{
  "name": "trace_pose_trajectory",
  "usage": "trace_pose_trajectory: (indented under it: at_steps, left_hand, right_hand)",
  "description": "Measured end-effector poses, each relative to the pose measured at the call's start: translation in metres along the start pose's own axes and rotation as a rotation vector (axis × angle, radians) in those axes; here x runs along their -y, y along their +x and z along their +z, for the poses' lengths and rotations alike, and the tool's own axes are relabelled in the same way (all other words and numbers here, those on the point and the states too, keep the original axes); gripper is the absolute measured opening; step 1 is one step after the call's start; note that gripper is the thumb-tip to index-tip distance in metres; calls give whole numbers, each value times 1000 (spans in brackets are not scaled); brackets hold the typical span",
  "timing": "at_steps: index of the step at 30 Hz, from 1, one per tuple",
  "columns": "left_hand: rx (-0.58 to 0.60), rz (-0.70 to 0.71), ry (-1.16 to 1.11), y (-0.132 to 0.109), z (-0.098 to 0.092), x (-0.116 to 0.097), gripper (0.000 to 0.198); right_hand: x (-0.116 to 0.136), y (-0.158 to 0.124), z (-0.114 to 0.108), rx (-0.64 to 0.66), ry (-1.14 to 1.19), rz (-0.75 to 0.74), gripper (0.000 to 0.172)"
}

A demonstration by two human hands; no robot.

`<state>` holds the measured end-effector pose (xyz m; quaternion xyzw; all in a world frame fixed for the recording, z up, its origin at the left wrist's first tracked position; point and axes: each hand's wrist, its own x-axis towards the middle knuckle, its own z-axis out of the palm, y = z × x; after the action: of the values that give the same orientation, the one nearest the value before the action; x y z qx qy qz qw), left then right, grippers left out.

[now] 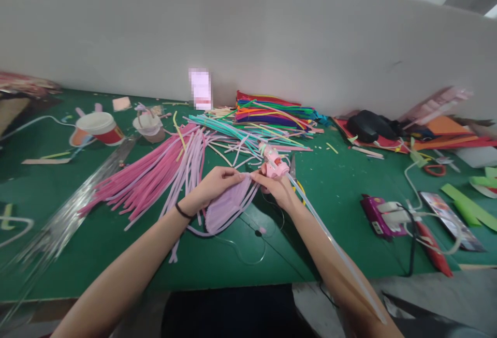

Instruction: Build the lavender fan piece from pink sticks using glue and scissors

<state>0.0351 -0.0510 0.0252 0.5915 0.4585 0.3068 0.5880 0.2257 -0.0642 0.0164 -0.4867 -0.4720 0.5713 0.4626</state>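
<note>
A lilac fan-shaped piece, made of pipe cleaners bent side by side, hangs between my two hands over the table. My left hand is closed, pinching its upper edge with thumb and fingertips. From the other side my right hand pinches the same top corner, its fingertips nearly meeting the left ones. Just behind the right hand is a pink device, partly hidden by the fingers. A long translucent stick runs from it along my right forearm. Yellow-handled scissors lie partly hidden beside that hand.
Pink pipe cleaners and lilac ones spread left of my hands. Multicoloured bundles lie against the white partition. Two cups, one a white-rimmed paper cup, stand left. A purple power adapter with cables sits right.
</note>
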Motion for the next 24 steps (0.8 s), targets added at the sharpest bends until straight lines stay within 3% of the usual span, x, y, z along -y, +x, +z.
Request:
trace_pose_trajectory:
  at_steps: [8,17,20,24]
  left_hand:
    - [50,16,69,0,0,1,36]
    - [84,74,286,-3,5,-1,34]
    - [69,33,240,-3,1,-2,35]
    - [41,17,255,-2,-7,-4,37]
  right_hand:
    - [-3,1,1,47,67,9,39]
    - [-4,2,0,-22,-36,-1,39]
    - [3,3,-13,-89,-69,-59,47]
    - [10,7,-43,-27,-57,-34,51]
